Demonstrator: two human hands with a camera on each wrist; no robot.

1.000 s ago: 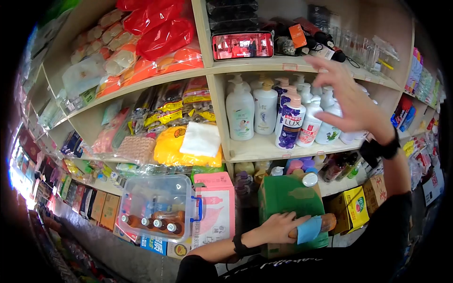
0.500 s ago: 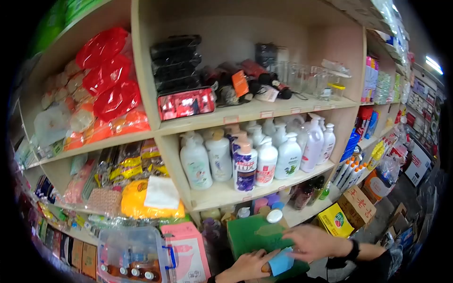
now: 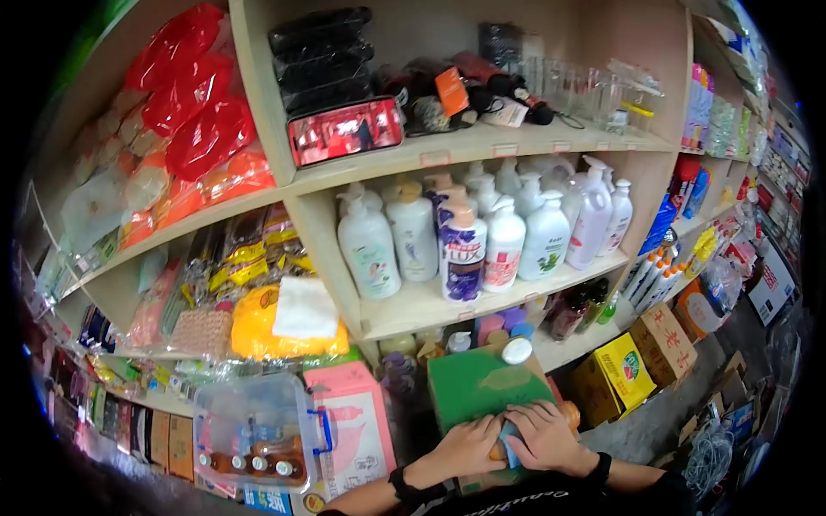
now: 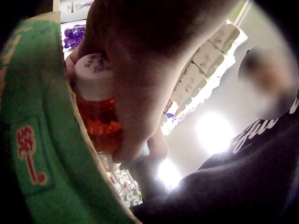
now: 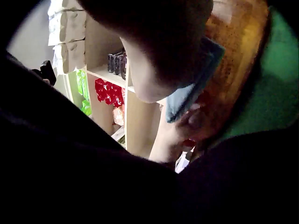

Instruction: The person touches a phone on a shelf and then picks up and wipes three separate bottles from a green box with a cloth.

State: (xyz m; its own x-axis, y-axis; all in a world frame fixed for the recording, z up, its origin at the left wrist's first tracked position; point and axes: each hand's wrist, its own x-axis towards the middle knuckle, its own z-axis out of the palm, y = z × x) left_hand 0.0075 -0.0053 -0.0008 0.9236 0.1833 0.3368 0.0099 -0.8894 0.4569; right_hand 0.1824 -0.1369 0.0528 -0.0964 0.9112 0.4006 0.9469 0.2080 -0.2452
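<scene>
A bottle of orange-brown drink (image 3: 570, 414) with a white cap lies on its side over the green carton (image 3: 469, 387). My left hand (image 3: 469, 443) grips it near the cap end; in the left wrist view the cap (image 4: 93, 70) shows beside the palm. My right hand (image 3: 546, 434) is curled over the bottle's middle, holding a blue cloth (image 3: 513, 443) against it. From the right wrist the cloth (image 5: 191, 88) is seen folded along the bottle's side, with the bottle's far end (image 5: 243, 56) sticking out past the hand.
Left of the carton stand a pink-and-white box (image 3: 357, 421) and a clear plastic bin (image 3: 258, 404) with several capped bottles. Yellow (image 3: 626, 374) and brown (image 3: 662, 344) boxes are on the right. Ahead, shelves carry pump bottles (image 3: 463, 258) and a phone (image 3: 346, 132).
My right hand has come down from in front of the pump bottles onto the blue cloth and bottle. The left hand keeps its grip on the bottle. The head view has swung.
</scene>
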